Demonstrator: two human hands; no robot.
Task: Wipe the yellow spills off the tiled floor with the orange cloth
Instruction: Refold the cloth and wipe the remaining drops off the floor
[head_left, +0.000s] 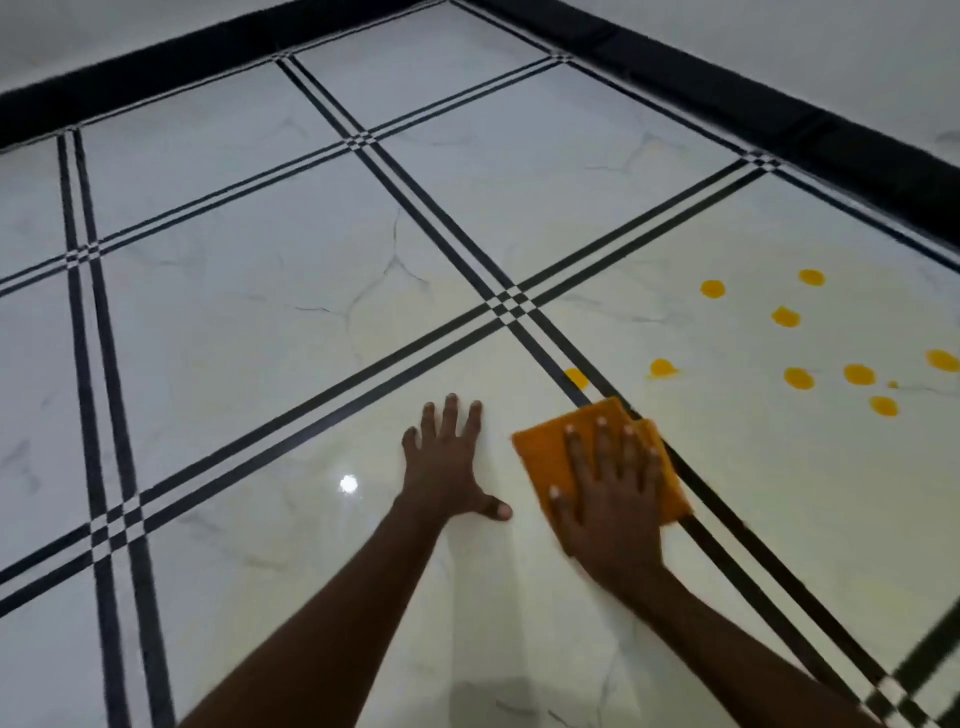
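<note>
Two bare forearms come in from the bottom edge and reach forward over the tiled floor (249, 322), which is glossy white with thin dark double lines between the tiles.

The right hand (610, 499) lies flat on the orange cloth (540, 447), with its fingers straight and spread apart, pressing the cloth down on the floor. The cloth is folded into a rough square and shows in front of and on both sides of this grip. Its right edge lies over one of the dark double lines.

Just to the left of the right hand, the left hand (444, 467) rests flat on the bare tile. Its fingers are spread, the thumb points towards the cloth, and it holds nothing. The two hands are near but do not touch.

A little beyond the cloth, one yellow spot (576, 378) sits on the dark line, close to the front corner of the cloth but apart from it. Farther ahead and to the right of the right hand, the other yellow spills (800, 378) lie scattered on the next tile as small round drops, well apart from the cloth.

At the far side, a black skirting band (779, 124) runs along the foot of the pale walls.
</note>
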